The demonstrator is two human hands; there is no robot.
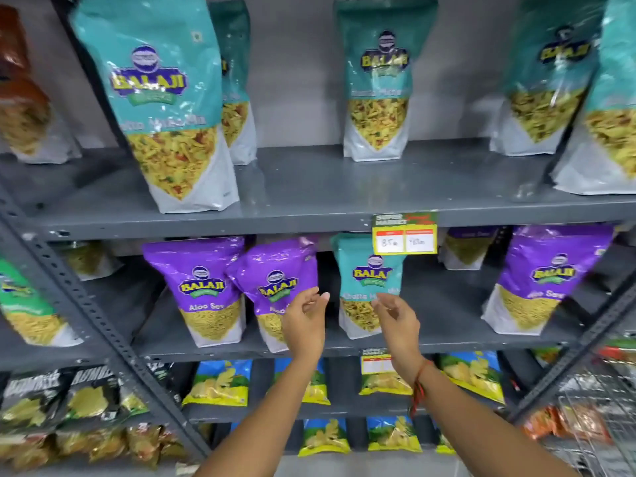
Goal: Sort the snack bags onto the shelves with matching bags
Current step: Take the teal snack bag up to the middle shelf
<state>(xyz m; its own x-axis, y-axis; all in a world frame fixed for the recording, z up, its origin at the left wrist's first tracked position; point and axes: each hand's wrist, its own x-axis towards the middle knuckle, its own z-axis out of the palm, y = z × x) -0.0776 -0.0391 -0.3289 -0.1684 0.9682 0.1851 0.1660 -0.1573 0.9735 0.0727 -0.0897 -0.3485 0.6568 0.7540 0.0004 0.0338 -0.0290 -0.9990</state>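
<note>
Hands raised before the middle shelf (447, 339), left hand (304, 325) and right hand (399, 321) both open and empty, teal bag (361, 290) upright just beyond the right fingertips, purple bags (275, 270) to its left, matching teal bags (378, 80) on the shelf above.

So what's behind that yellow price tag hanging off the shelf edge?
The yellow price tag covers the top right corner of a teal snack bag standing among the purple bags on the middle shelf. That corner of the bag cannot be seen.
</note>
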